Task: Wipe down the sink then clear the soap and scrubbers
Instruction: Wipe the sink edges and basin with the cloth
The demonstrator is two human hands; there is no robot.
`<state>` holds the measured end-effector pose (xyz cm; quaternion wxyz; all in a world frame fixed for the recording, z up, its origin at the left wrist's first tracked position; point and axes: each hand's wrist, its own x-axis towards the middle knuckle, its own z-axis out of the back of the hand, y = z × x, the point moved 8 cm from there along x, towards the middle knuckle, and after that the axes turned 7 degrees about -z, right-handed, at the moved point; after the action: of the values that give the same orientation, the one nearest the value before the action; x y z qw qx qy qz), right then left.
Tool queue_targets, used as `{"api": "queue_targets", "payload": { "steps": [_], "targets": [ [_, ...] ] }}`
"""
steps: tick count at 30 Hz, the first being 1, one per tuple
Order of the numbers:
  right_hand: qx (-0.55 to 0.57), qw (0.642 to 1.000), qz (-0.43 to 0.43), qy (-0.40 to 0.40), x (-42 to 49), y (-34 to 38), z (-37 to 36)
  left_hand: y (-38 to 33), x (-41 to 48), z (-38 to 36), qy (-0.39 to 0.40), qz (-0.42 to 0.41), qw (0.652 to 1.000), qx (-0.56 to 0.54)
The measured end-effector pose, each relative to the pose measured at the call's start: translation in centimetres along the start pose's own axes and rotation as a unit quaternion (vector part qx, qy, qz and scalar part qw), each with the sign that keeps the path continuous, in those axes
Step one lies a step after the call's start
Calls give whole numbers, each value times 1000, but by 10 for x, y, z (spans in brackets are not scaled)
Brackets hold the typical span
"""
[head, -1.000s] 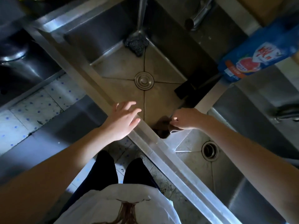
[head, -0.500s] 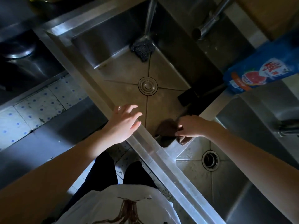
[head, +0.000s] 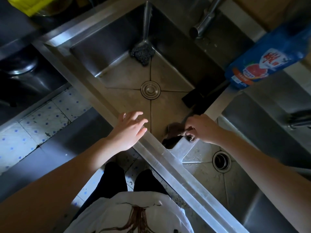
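A steel double sink fills the view; its front rim (head: pixel 161 158) runs diagonally. My right hand (head: pixel 203 128) grips a brown cloth (head: pixel 175 131) at the near corner of the left basin (head: pixel 127 76), where the divider meets the rim. My left hand (head: pixel 130 129) rests on the front rim, fingers spread and relaxed. A dark steel-wool scrubber (head: pixel 142 53) lies in the basin's far corner. A black sponge (head: pixel 191 98) lies by the basin's right wall. A blue dish-soap bottle (head: pixel 264 63) stands on the back of the divider.
A round drain cover (head: pixel 150 89) sits mid-basin. The right basin has an open drain (head: pixel 221 160). A faucet spout (head: pixel 204 21) reaches over the back wall, and another tap (head: pixel 299 119) shows at the right edge. Yellow packaging (head: pixel 28 5) lies at top left. Tiled floor (head: pixel 38 121) lies below left.
My right hand has dragged the cloth slightly along the basin's near corner onto the divider edge. My left hand stays on the rim. The camera has tilted a little.
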<state>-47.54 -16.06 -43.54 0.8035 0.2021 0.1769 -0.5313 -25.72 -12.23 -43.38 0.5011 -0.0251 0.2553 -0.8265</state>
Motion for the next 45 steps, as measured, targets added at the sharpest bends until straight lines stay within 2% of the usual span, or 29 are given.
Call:
{"api": "queue_targets", "payload": {
  "steps": [11, 22, 27, 30, 33, 38, 42, 45],
  "targets": [
    [144, 986, -34, -75, -56, -12, 11, -16, -1, -10, 13, -10, 1000, 20],
    [202, 975, -59, -66, -99, -34, -24, -31, 5, -19, 1, -11, 999, 41],
    [139, 987, -47, -65, -89, -31, -28, -32, 5, -23, 11, -3, 999, 46],
    [143, 985, -41, -91, -81, -30, -20, -31, 2, -23, 15, 1, 999, 42],
    [100, 988, -12, -115, -71, -21, -15, -30, 0, -23, 11, 8, 999, 32],
    [35, 993, 54, -102, -53, 2, -15, -33, -4, -23, 6, 6, 1000, 28],
    [-56, 993, 65, -79, -44, 7, -23, -31, -7, -24, 6, 10, 999, 30],
    [-69, 990, 75, -100, -41, 11, -17, -31, -10, -22, -4, 10, 1000, 26]
  ]
}}
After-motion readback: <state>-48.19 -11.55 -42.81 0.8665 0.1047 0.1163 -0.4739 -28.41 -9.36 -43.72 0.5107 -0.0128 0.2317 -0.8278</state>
